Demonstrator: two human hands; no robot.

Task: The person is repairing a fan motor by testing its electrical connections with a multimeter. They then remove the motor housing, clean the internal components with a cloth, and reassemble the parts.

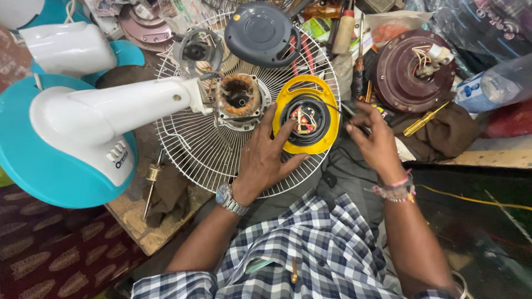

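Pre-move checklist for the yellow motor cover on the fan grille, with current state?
1. Left hand steadying yellow cover: ok, fingers rest on its rim.
2. Cover seated flat on wire grille: ok.
3. Wiring inside cover exposed: ok, red and white leads visible.
4. Right hand holding a tool: cannot tell, fingers pinch something thin.
5. Screwdriver within reach: ok, lies beside right hand.
6. Motor winding clear of hands: ok.

A single head-worn camera looks steeply down from close above the cluttered workbench (pixel 138 221), facing away from the person's chest.
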